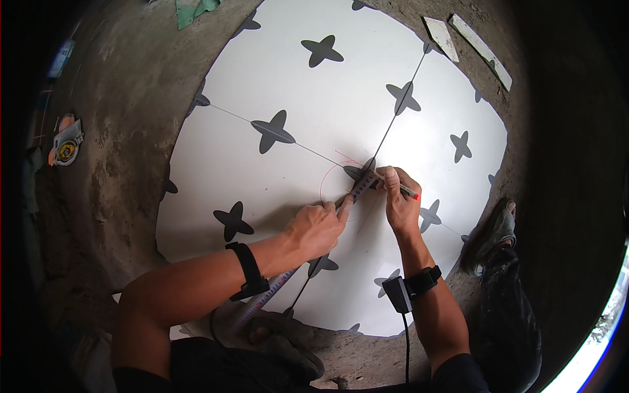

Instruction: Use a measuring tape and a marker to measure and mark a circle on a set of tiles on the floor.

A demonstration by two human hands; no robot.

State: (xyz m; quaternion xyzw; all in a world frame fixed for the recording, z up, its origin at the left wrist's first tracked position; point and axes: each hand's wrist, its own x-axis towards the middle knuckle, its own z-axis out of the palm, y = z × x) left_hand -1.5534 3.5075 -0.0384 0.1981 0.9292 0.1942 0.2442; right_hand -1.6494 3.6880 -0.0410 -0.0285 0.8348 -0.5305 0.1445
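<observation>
White tiles point(275, 72) with dark four-petalled motifs lie on the ground before me, their joints crossing near the middle. My left hand point(321, 226) presses a tape measure blade point(362, 188) against the tiles close to that crossing. The blade runs back under my left forearm and shows again as a printed strip point(278, 283). In my right hand point(401, 200) is a red-ended marker point(409, 192), its other end pointing toward the blade's end. Whether its tip touches the tile I cannot tell. A thin red curved line point(322, 187) is drawn left of the crossing.
Two narrow cut tile strips point(481, 51) point(441, 39) lie beyond the far right edge. On the left ground rests a grey and orange tool with a yellow round centre point(67, 150). Green cloth point(194, 10) lies at the far left. My shoe point(498, 232) is beside the right edge.
</observation>
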